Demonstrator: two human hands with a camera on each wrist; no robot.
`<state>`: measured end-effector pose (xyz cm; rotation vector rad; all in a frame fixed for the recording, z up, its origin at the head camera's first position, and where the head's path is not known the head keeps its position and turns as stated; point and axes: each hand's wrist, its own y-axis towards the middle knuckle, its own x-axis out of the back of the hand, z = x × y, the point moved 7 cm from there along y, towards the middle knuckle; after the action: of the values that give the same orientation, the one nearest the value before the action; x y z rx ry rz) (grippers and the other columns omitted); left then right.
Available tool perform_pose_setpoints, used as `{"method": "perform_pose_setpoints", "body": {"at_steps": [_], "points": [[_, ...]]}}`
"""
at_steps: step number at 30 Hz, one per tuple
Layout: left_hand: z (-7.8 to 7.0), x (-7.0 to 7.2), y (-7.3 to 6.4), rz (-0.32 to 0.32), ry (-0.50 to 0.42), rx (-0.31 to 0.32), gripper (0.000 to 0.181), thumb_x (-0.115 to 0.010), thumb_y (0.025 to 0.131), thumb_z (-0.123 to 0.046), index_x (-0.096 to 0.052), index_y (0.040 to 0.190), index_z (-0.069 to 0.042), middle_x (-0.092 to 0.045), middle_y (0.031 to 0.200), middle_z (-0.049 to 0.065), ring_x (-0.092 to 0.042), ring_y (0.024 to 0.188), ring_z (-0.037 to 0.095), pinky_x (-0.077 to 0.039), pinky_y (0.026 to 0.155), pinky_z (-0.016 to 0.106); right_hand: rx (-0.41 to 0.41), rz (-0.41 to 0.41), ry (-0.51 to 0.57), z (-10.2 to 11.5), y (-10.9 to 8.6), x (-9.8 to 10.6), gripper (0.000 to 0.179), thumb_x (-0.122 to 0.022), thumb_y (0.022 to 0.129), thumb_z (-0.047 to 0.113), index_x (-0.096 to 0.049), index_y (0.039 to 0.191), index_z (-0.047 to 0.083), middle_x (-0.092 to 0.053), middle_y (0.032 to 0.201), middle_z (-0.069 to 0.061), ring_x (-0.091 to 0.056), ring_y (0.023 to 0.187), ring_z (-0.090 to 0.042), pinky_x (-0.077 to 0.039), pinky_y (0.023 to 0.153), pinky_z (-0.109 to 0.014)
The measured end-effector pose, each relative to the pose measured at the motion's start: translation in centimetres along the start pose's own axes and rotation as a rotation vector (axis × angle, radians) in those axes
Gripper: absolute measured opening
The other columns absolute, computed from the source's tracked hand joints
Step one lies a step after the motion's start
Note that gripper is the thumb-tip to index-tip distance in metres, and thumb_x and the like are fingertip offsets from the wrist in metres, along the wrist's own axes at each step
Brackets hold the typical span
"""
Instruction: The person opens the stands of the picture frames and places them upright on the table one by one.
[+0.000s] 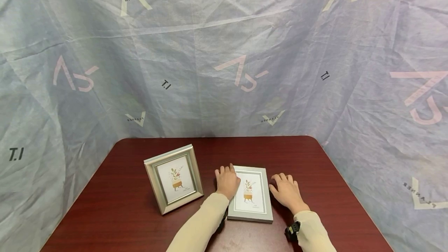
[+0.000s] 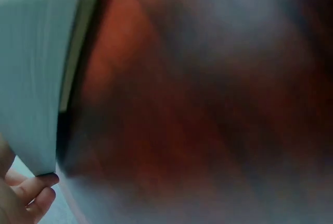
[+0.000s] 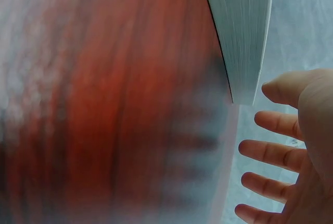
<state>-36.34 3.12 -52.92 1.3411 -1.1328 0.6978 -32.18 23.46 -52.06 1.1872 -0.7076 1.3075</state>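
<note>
A silver picture frame (image 1: 250, 216) with a potted-plant print lies face up near the front middle of the table. My left hand (image 1: 227, 182) holds its far left side, with the thumb over the face and the fingers at the far corner. In the left wrist view, fingertips (image 2: 44, 182) press against that corner of the frame (image 2: 31, 78). Just off the frame's right edge is my right hand (image 1: 287, 193), holding nothing. The right wrist view shows its fingers (image 3: 273, 152) spread, the thumb close to the frame's corner (image 3: 242, 41).
A second, champagne-coloured picture frame (image 1: 154, 184) with a similar print stands tilted back at the left of the dark red table (image 1: 115, 213). Grey printed cloth (image 1: 196, 88) hangs behind the table and along both sides.
</note>
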Motion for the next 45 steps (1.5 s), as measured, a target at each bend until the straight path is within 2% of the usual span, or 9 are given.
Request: {"method": "perform_pose_setpoints", "body": {"at_steps": [10, 22, 29, 35, 45], "points": [[-0.1, -0.2, -0.2, -0.049, -0.014, 0.009, 0.057, -0.072, 0.087, -0.027, -0.058, 0.133, 0.005, -0.065, 0.100, 0.012, -0.056, 0.091, 0.028, -0.034, 0.079, 0.043, -0.001, 0.023, 0.006, 0.1, 0.0, 0.0, 0.028, -0.066, 0.094, 0.021, -0.064, 0.117, 0.006, -0.059, 0.115, -0.015, -0.048, 0.109, -0.043, -0.038, 0.083, -0.057], [-0.4, -0.4, -0.4, -0.009, -0.065, 0.019, 0.051, -0.071, 0.088, -0.023, -0.061, 0.128, 0.007, -0.063, 0.105, 0.015, -0.056, 0.093, 0.030, -0.038, 0.079, 0.042, 0.006, 0.021, 0.000, 0.1, -0.2, 0.0, 0.028, -0.066, 0.094, 0.022, -0.064, 0.117, 0.005, -0.058, 0.115, -0.015, -0.048, 0.109, -0.043, -0.039, 0.083, -0.057], [-0.9, 0.5, -0.2, -0.026, -0.058, 0.000, 0.051, -0.070, 0.088, -0.022, -0.060, 0.129, 0.007, -0.062, 0.104, 0.015, -0.053, 0.087, 0.029, -0.036, 0.076, 0.041, 0.009, 0.003, 0.004, 0.0, -0.1, 0.3, 0.028, -0.067, 0.094, 0.022, -0.065, 0.116, 0.005, -0.059, 0.114, -0.016, -0.048, 0.109, -0.043, -0.039, 0.083, -0.058], [-1.4, 1.6, -0.2, -0.050, -0.038, -0.030, 0.052, -0.070, 0.089, -0.021, -0.059, 0.132, 0.005, -0.062, 0.108, 0.014, -0.053, 0.089, 0.028, -0.037, 0.076, 0.040, 0.010, -0.008, 0.017, -0.1, 0.1, 0.5, 0.028, -0.065, 0.094, 0.021, -0.065, 0.117, 0.005, -0.059, 0.116, -0.015, -0.048, 0.110, -0.043, -0.038, 0.084, -0.058], [-1.4, 3.0, -0.2, -0.052, -0.081, -0.033, 0.054, -0.066, 0.091, -0.021, -0.055, 0.138, 0.003, -0.059, 0.111, 0.012, -0.049, 0.089, 0.026, -0.038, 0.076, 0.039, 0.024, -0.050, 0.023, -0.1, 0.0, 1.9, 0.028, -0.065, 0.095, 0.020, -0.065, 0.118, 0.004, -0.059, 0.117, -0.017, -0.048, 0.111, -0.044, -0.038, 0.085, -0.059]]}}
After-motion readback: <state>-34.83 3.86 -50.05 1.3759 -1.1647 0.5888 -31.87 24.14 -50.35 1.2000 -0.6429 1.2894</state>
